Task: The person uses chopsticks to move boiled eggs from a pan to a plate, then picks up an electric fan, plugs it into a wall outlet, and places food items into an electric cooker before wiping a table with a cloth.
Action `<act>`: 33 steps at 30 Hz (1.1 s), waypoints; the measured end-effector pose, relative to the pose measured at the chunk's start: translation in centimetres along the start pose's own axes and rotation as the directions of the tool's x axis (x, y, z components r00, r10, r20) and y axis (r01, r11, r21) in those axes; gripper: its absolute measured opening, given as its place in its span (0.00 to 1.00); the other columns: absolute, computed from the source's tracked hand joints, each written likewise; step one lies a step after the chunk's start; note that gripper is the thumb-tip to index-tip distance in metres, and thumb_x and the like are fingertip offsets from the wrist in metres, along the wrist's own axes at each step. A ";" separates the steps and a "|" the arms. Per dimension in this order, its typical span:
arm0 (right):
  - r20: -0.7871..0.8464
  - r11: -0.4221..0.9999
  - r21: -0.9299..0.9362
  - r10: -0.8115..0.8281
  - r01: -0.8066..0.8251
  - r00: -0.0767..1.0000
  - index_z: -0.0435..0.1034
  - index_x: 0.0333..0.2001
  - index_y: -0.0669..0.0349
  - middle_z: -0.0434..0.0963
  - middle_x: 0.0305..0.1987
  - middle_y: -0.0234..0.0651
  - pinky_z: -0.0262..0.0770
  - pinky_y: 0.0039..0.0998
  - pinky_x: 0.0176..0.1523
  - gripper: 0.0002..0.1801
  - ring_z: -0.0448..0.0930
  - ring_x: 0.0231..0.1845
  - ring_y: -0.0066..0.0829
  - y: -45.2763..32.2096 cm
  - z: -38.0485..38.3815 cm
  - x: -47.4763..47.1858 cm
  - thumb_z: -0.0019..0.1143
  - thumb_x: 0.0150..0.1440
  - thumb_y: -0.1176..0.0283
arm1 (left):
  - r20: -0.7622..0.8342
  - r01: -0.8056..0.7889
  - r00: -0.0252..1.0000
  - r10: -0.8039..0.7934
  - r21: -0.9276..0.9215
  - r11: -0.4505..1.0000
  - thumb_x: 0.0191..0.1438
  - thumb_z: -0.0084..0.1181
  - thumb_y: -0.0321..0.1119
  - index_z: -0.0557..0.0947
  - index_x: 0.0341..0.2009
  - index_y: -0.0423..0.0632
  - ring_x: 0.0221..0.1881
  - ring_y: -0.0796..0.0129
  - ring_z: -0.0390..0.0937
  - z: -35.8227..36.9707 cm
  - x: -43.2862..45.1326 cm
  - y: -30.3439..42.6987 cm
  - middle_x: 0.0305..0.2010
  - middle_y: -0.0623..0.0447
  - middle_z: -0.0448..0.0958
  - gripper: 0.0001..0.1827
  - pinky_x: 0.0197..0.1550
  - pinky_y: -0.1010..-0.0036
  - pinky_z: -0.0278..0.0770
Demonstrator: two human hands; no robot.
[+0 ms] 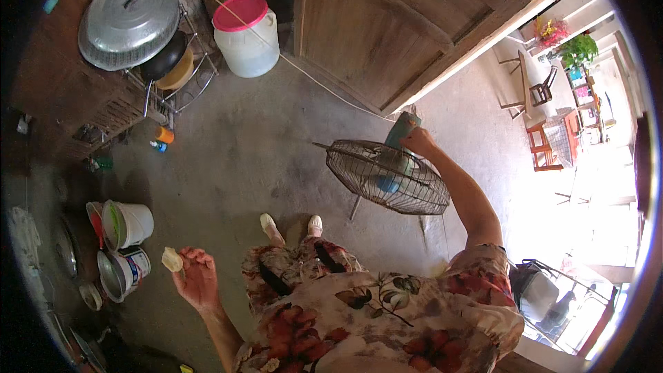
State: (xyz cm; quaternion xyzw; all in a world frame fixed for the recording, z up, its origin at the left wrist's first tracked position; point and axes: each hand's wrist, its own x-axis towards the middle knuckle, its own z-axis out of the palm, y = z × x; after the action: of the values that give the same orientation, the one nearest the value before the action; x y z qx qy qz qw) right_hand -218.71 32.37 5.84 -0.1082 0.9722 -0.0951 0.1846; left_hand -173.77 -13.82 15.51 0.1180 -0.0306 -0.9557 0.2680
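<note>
My right hand (pixel 418 140) is on the greenish motor housing (pixel 400 129) of a standing electric fan, to the right of centre. The fan's round wire guard (pixel 388 178) faces towards me, with blue at its hub. Raised at the lower left, my left hand (pixel 197 277) has a small pale cream piece (pixel 172 259), perhaps food, between thumb and fingers. A pale cord (pixel 316 79) runs from the upper left across to near the fan's motor.
A wooden door (pixel 370 36) stands behind the fan, beside a doorway onto a bright room with chairs. At the upper left are a lidded metal pot (pixel 129 18) on a rack and a red-lidded plastic bucket (pixel 246 46). White buckets (pixel 137 225) stand at the left; small bottles (pixel 164 135) lie nearby.
</note>
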 end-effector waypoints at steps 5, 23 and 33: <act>-0.015 0.995 -0.009 -0.096 0.096 0.995 0.79 0.24 0.61 0.79 0.23 0.47 0.77 0.41 0.36 0.21 0.81 0.29 0.43 -1.0 -1.1 3.0 0.59 0.48 0.52 | 0.043 -0.029 0.999 0.030 -0.014 0.999 0.60 0.55 0.35 0.74 0.51 0.42 0.51 0.60 0.66 1.1 -0.2 -0.1 0.50 0.51 0.69 0.17 0.56 0.62 0.64; -0.079 0.770 -0.454 -0.535 0.448 0.841 0.73 0.24 0.59 0.77 0.22 0.44 0.74 0.43 0.29 0.11 0.80 0.26 0.44 -2.9 0.8 14.8 0.52 0.51 0.64 | -0.198 -0.335 0.922 0.333 0.023 0.942 0.49 0.61 0.36 0.73 0.51 0.43 0.48 0.63 0.71 2.3 -4.7 -1.0 0.48 0.50 0.72 0.24 0.53 0.63 0.68; -0.391 0.589 -0.169 -0.776 0.791 0.494 0.74 0.24 0.60 0.76 0.21 0.39 0.72 0.41 0.31 0.12 0.77 0.25 0.39 -23.6 11.3 -1.8 0.53 0.54 0.65 | 0.003 -0.482 0.869 0.495 -0.219 0.848 0.53 0.61 0.37 0.73 0.53 0.43 0.49 0.61 0.70 -0.4 -13.3 7.7 0.51 0.48 0.72 0.24 0.54 0.64 0.69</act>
State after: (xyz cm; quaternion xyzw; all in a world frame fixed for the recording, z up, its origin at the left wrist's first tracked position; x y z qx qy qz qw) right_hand -208.67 8.51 1.42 -0.5104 0.8298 -0.2055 -0.0935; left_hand -158.75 -13.54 18.82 0.0490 0.0341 -0.8569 0.5119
